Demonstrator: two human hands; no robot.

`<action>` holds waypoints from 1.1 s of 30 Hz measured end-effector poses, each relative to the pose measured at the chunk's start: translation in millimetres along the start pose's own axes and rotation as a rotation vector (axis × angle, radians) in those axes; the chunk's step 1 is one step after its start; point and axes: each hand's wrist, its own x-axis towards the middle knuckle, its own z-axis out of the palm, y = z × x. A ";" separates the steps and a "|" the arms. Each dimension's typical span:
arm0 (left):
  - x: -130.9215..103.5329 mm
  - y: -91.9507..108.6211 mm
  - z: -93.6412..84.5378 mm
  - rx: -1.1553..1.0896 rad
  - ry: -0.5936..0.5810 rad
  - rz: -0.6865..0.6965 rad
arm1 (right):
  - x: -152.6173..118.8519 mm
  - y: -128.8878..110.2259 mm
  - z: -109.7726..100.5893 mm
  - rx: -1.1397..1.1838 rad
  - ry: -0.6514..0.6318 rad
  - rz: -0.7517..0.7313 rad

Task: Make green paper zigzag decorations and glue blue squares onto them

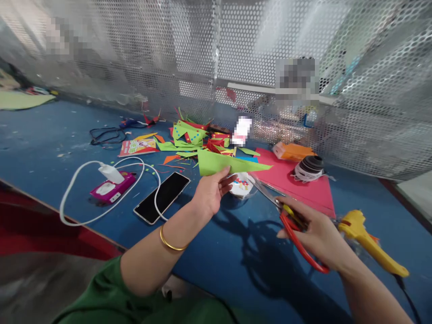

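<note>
A long, pointed piece of green paper (pixel 219 163) is pinched in my left hand (pixel 211 191), its narrow tip toward the right. My right hand (pixel 315 234) grips a pair of scissors (pixel 295 238) with red handles, one side showing yellow inside. The blades point up and left, near the paper's tip but apart from it. Below the paper sits a small round tub (pixel 241 185) with colored dots in it, partly hidden by the paper and my fingers. Behind lies a heap of cut green, red and orange paper, including a green dotted piece (pixel 189 133).
To the left are a black-screened phone (pixel 164 196), a purple power adapter (pixel 113 186) with a white cable, and a printed packet (pixel 138 146). At right lie red sheets (pixel 280 173), a black-and-white roll (pixel 308 168) and a yellow glue gun (pixel 371 243). A perforated metal screen (pixel 189 54) stands behind.
</note>
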 end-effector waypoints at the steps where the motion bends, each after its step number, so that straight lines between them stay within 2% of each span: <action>1: -1.2 -4.2 0.1 0.021 -0.017 -0.016 | -1.2 -3.3 2.4 -0.006 -0.010 0.009; 5: -7.8 -18.7 2.3 0.075 -0.085 -0.074 | -4.6 -7.7 8.0 -0.013 -0.011 0.014; 10: -13.1 -26.9 5.8 0.093 -0.117 -0.121 | -5.6 0.8 8.8 0.095 -0.060 0.046; 15: -13.0 -28.5 6.0 0.116 -0.118 -0.145 | -5.5 -1.4 7.8 0.163 -0.035 0.053; 22: -10.0 -31.3 2.2 0.177 -0.182 -0.096 | -4.9 -12.5 7.2 0.264 -0.027 0.147; 33: -9.8 -28.2 3.6 0.202 -0.173 -0.082 | -6.4 -10.3 7.5 0.283 -0.031 0.125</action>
